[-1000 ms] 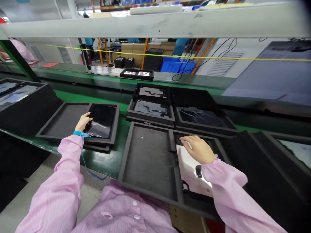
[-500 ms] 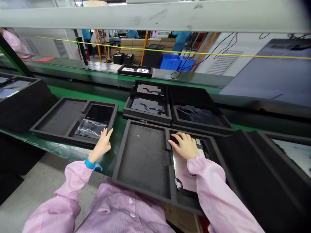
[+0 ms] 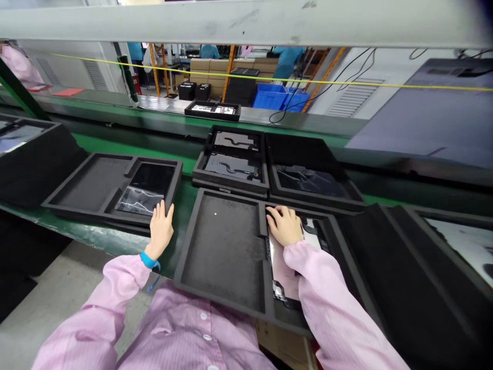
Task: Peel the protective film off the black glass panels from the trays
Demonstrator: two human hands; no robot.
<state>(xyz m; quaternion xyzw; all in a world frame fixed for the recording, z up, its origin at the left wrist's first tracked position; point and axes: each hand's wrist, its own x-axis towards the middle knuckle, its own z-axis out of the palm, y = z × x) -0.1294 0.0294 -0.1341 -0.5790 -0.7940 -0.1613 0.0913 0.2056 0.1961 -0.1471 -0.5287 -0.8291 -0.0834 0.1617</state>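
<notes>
My left hand is open, fingers stretched forward. Its fingertips lie at the near right corner of a glossy black display panel, which rests in the right compartment of a black foam tray. Near the upper left edge of a silver-backed display panel, my right hand has its fingers bent and closed on it; the fingertips are partly hidden. That panel sits in the right compartment of a nearer foam tray. My sleeve covers part of it.
Behind the near tray stand a foam tray with two panels and another with a dark panel. More foam trays flank the green bench at far left and right. A white beam crosses above.
My left fingers have straightened, lying closer together at the panel's corner. My right hand has shifted slightly left across the silver-backed panel, baring more of its upper right part. The view has shifted slightly.
</notes>
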